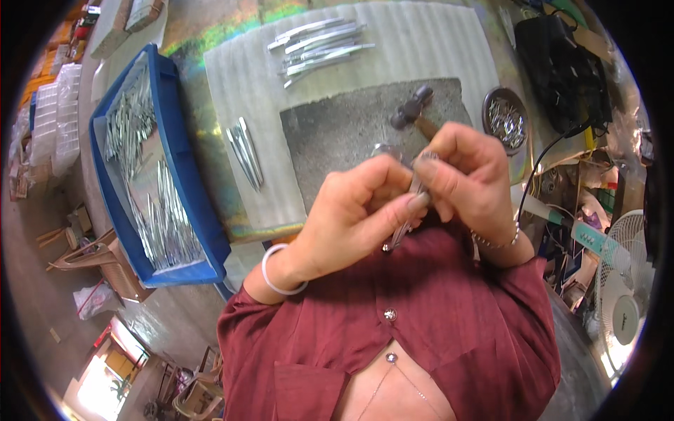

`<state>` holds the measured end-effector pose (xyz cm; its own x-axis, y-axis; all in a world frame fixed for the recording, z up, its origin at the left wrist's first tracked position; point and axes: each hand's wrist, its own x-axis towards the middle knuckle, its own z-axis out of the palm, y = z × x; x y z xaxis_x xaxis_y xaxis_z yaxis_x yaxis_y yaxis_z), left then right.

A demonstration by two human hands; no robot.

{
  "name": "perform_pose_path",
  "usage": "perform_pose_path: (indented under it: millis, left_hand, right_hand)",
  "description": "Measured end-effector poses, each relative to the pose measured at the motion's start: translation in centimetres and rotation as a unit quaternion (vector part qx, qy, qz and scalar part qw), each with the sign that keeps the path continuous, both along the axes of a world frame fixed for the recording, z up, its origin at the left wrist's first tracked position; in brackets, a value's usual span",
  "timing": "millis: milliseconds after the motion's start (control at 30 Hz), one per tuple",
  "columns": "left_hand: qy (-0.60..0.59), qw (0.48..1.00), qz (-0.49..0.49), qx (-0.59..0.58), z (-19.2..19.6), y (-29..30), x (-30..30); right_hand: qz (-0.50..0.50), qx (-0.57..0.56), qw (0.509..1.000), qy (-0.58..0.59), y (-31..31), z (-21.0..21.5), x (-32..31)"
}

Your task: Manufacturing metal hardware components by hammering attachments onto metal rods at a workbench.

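Note:
My left hand (pixel 359 214) and my right hand (pixel 467 179) meet in front of my chest, both pinching a slim shiny metal piece (pixel 399 238). Fingers cover most of it; its lower end shows below my left thumb. Just beyond my hands, a hammer (pixel 413 109) with a dark head and wooden handle lies on a grey slab (pixel 326 133). At the right, a round dark bowl (pixel 496 96) contains small shiny metal parts (pixel 507 125). Several long metal strips (pixel 319 48) lie at the far side of a pale foam sheet (pixel 421 42), and a few more strips (pixel 245 154) lie left of the slab.
A blue bin (pixel 184 151) full of metal strips stands at the left. At the far right are a black machine-like object (pixel 562 70) with a cable (pixel 544 158). A fan (pixel 623 295) stands lower right. A woven chair (pixel 105 263) is on the floor at left.

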<state>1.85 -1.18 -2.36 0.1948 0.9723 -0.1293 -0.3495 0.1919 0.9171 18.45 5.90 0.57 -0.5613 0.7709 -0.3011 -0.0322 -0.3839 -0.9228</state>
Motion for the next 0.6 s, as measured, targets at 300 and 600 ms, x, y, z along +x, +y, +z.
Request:
perform_pose_path:
  millis: [300,600]
  left_hand:
    - [-0.013,0.98,-0.124,-0.156,1.6,2.3,-0.6]
    - [-0.016,0.972,-0.153,-0.179,1.9,2.9,-0.1]
  right_hand:
    - [-0.033,-0.133,0.99,0.034,1.0,-2.7,0.7]
    - [-0.067,-0.154,0.985,0.045,0.0,-2.7,1.2]
